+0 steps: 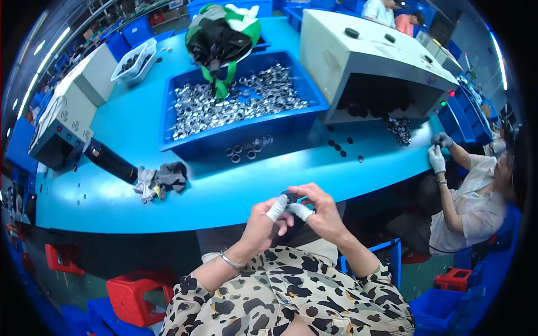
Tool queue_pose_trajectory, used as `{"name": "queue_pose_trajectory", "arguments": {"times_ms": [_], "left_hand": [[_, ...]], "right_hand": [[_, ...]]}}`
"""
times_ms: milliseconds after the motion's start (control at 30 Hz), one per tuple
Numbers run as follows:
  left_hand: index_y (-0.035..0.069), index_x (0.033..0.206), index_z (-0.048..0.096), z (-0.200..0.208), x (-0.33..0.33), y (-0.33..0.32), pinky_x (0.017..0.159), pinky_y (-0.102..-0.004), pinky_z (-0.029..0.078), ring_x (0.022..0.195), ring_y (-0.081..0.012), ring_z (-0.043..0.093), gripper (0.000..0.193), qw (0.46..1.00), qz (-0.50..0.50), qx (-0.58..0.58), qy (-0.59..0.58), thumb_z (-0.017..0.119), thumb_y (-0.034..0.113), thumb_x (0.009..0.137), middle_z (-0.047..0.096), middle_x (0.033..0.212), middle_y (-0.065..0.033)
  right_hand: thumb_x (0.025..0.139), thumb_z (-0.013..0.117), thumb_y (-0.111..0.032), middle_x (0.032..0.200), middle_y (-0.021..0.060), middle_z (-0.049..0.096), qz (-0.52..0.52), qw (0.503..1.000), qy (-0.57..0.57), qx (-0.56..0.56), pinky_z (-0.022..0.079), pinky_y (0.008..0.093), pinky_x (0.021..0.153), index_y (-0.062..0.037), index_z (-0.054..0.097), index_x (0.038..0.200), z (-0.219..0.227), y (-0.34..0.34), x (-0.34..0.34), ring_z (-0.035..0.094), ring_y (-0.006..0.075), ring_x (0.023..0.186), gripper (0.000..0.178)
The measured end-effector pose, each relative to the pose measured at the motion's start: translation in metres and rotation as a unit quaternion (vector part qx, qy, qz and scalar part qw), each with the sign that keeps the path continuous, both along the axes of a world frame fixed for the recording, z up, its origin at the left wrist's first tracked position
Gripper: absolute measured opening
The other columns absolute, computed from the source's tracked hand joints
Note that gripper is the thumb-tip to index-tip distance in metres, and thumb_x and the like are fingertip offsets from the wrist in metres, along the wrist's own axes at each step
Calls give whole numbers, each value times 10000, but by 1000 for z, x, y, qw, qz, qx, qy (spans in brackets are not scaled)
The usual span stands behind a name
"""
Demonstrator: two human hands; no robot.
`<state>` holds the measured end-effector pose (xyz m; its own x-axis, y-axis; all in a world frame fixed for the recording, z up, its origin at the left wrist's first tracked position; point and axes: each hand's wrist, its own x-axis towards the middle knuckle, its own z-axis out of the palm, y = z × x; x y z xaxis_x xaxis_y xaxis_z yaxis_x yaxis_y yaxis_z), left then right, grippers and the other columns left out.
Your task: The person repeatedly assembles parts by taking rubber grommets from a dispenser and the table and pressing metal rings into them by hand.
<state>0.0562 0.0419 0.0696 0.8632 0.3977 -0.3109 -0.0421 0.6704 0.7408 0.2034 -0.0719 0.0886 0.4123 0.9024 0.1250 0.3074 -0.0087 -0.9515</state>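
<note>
Close to the table's front edge, both my hands meet around a small black round part [290, 197], mostly covered by fingers. My left hand [261, 223] pinches it, its thumb wrapped in white. From the other side my right hand [325, 217] closes on the part too, also with a white-wrapped thumb. Whether a metal ring sits in the part, I cannot tell. Beyond my hands, several shiny metal rings [250, 148] lie on the blue-green table [235, 193]. Behind them stands a blue bin [246, 126] heaped with similar rings [216, 109].
A black-and-green bag [221, 36] rests over the bin's back. Box-like machines stand left [64, 120] and right [370, 61]. Grey gloves [168, 176] lie beside a black chute [112, 159]. Black discs [338, 147] are scattered at right, where a gloved co-worker [468, 196] sits.
</note>
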Motion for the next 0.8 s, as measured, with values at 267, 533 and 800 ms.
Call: {"name": "queue_pose_trajectory", "arguments": {"times_ms": [267, 533, 800], "left_hand": [[6, 850, 677, -40, -6, -15, 488, -267, 423, 559, -74, 554, 186, 893, 139, 421, 72, 738, 165, 925, 623, 673, -24], [12, 1035, 700, -18, 5, -28, 794, -461, 507, 886, -408, 641, 137, 757, 184, 627, 20, 662, 95, 932, 672, 986, -206], [-24, 1058, 689, -36, 2, -5, 744, -365, 555, 825, -213, 701, 248, 859, 3, 503, 96, 714, 193, 941, 741, 922, -132]], "right_hand": [[903, 684, -58, 1059, 121, 669, -8, 994, -100, 48, 525, 376, 850, -99, 685, 1258, -43, -9, -17, 655, 283, 987, 357], [875, 670, 38, 1075, 113, 692, -155, 984, -54, 69, 545, 323, 785, -80, 689, 1260, -15, -25, -43, 680, 226, 910, 403], [941, 650, -414, 1653, 131, 275, 62, 979, -34, -190, 113, 438, 1269, -216, 395, 1553, -25, -40, -6, 175, 249, 1560, 693]]}}
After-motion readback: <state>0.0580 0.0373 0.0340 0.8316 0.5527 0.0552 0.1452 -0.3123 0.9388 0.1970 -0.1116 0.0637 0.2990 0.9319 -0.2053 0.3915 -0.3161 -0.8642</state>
